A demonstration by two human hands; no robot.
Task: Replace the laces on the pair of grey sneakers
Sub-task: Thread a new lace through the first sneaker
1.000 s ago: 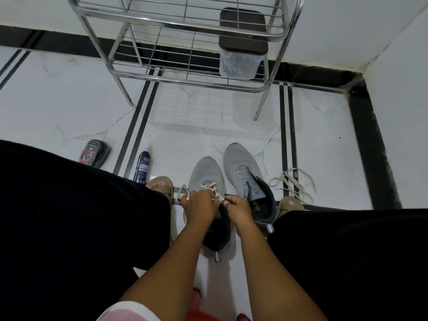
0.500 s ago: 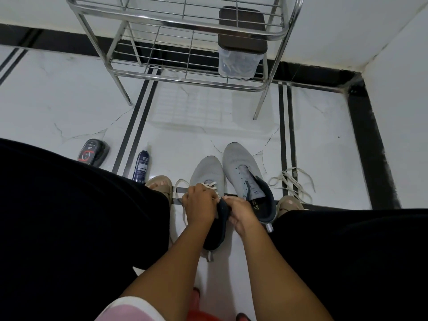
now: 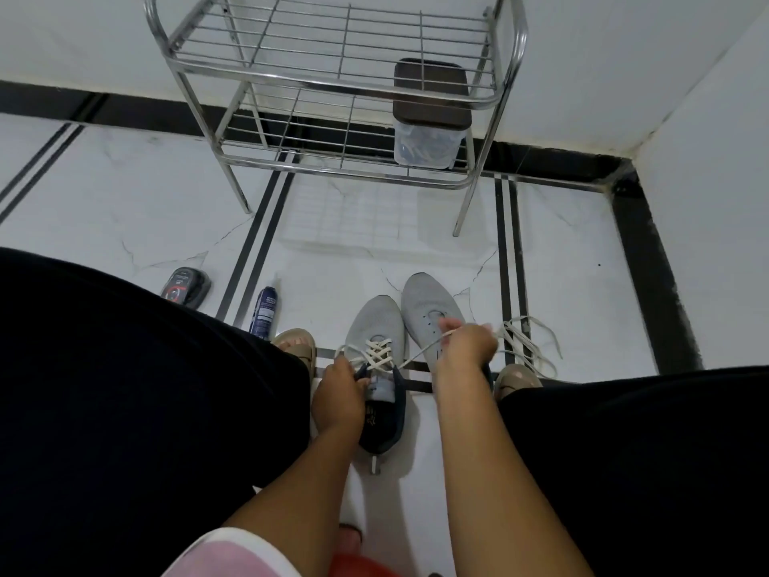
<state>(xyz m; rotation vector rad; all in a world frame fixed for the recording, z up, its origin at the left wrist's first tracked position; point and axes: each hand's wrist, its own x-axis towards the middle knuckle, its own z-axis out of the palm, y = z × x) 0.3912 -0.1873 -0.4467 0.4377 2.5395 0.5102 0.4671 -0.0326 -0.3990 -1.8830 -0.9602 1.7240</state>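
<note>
Two grey sneakers stand side by side on the white floor between my feet. The left sneaker (image 3: 374,322) carries a cream lace (image 3: 378,354) crossed through its eyelets. My left hand (image 3: 339,393) grips that shoe's left collar by the tongue. My right hand (image 3: 468,347) pinches one end of the lace and holds it taut out to the right, over the right sneaker (image 3: 424,304), which shows bare eyelets. A loose pile of cream laces (image 3: 526,341) lies on the floor right of the shoes.
A chrome wire shoe rack (image 3: 333,97) stands ahead against the wall, with a clear lidded box (image 3: 428,135) on its lower shelf. A blue spray can (image 3: 264,312) and a black polish tin (image 3: 186,285) lie at the left. My sandalled feet (image 3: 297,345) flank the sneakers.
My right hand has left the shoe's collar and pulled the lace end out to the right, uncovering the crossed lacing. The camera has tilted slightly down.
</note>
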